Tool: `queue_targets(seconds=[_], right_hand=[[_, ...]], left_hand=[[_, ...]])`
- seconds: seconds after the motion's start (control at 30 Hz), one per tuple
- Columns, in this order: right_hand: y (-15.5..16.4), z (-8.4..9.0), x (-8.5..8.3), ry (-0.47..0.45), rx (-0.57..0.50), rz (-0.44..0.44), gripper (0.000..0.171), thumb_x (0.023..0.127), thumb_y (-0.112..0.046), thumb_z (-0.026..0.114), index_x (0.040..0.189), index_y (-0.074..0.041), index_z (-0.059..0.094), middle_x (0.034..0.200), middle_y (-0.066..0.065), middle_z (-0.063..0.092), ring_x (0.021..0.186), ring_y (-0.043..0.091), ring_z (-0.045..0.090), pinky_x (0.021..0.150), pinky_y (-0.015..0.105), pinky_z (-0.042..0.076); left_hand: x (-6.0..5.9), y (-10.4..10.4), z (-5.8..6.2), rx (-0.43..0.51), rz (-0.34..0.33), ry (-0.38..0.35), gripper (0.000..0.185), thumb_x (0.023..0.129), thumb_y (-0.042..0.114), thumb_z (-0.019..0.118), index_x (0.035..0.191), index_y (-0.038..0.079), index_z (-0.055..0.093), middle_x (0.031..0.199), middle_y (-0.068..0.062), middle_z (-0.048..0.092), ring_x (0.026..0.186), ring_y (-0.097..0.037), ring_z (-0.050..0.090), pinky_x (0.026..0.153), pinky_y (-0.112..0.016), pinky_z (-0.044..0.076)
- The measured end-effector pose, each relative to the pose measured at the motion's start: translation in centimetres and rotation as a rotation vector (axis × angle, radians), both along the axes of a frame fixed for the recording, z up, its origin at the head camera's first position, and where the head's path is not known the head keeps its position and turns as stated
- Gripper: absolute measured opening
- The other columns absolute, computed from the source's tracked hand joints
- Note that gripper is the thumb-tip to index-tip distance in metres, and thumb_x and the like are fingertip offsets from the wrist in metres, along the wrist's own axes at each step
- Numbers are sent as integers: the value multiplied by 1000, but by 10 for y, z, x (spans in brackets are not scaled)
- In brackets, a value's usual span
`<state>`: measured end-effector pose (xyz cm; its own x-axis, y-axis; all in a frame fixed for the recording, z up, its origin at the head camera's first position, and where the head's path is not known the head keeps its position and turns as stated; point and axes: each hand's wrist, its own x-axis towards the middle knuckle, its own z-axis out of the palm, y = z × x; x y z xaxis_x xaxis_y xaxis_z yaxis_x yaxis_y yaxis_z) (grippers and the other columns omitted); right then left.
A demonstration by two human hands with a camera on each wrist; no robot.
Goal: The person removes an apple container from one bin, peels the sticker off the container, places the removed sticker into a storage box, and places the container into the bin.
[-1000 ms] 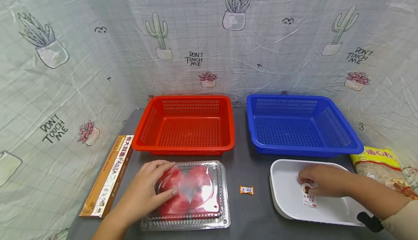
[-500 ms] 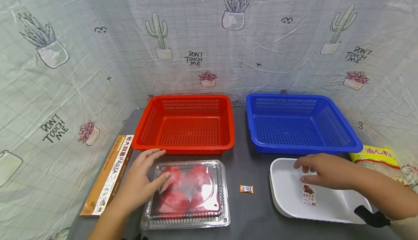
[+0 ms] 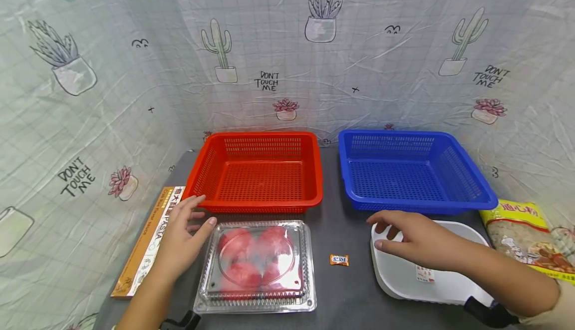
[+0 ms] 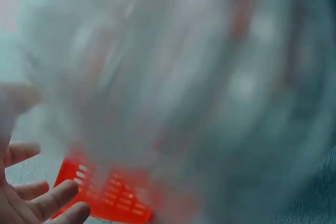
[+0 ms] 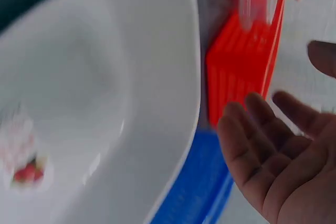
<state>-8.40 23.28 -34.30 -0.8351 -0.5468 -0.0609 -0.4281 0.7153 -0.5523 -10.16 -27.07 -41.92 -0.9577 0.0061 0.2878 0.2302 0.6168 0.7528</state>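
Observation:
My left hand (image 3: 181, 237) hovers just left of a clear plastic clamshell box (image 3: 256, 267), fingers loosely spread. Several round red things, blurred by the lid, sit inside the box. In the left wrist view, the fingers (image 4: 55, 198) hold nothing and a blurred clear surface fills most of the picture. My right hand (image 3: 415, 240) hangs over the left end of a white tray (image 3: 462, 285), its fingers relaxed. A small sticker (image 3: 424, 273) shows on the tray floor. Between box and tray lies a small orange-wrapped candy (image 3: 339, 260).
A red basket (image 3: 251, 203) and a blue basket (image 3: 422, 205) stand along the back. At the left lies a long pasta box (image 3: 145, 242). A yellow-topped bag of pasta (image 3: 523, 235) rests at the far right, by the cloth wall (image 3: 287, 50).
My left hand has come off the clamshell lid and moved left. My right hand has risen from the tray floor and shifted left towards the tray's rim.

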Motion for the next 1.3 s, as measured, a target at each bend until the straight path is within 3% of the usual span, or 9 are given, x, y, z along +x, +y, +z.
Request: queue_targets(seconds=[0.13, 0.4, 0.6, 0.87, 1.1, 1.3], right_hand=[[-27, -6, -2, -136, -122, -38, 51, 102, -42, 72, 145, -16, 60, 127, -2, 68, 109, 17, 68, 83, 40, 56], [-71, -27, -10, -318, -282, -119, 63, 102, -35, 73, 156, -15, 47, 145, 14, 60, 124, 34, 64, 97, 54, 54], [-97, -41, -15, -451, -412, -229, 70, 100, -29, 75, 160, -16, 41, 152, 22, 51, 125, 36, 62, 88, 52, 61], [-124, -53, -14, -479, -510, -329, 68, 99, -28, 75, 157, -14, 42, 156, 26, 44, 123, 35, 61, 82, 49, 59], [-134, -61, -10, -572, -550, -395, 76, 98, -32, 76, 161, -16, 37, 156, 23, 42, 93, 38, 61, 65, 37, 48], [-150, -76, -10, -539, -683, -438, 73, 97, -27, 76, 158, -8, 41, 151, 25, 47, 114, 34, 62, 80, 46, 57]], left_hand=[[-3, -6, -2, 51, 20, -6, 59, 101, 21, 75, 155, 10, 54, 164, -21, 33, 120, -36, 63, 85, -10, 48], [-9, -16, -9, 88, 32, -39, 60, 101, 18, 74, 155, 4, 52, 165, -23, 30, 123, -41, 61, 84, -9, 48], [-15, -24, -7, 74, 61, -45, 61, 101, 21, 74, 155, 3, 52, 166, -22, 28, 127, -45, 58, 83, -5, 45], [-27, -28, -11, 116, 118, -50, 60, 101, 19, 73, 154, 2, 52, 166, -24, 29, 131, -48, 61, 83, -2, 45], [-35, -25, -15, 227, 140, -42, 56, 102, 13, 71, 153, 3, 52, 162, -22, 34, 126, -49, 63, 84, -3, 45], [-39, -25, -25, 296, 144, -49, 53, 104, 11, 67, 154, 1, 51, 154, -22, 44, 124, -42, 62, 83, -5, 47]])
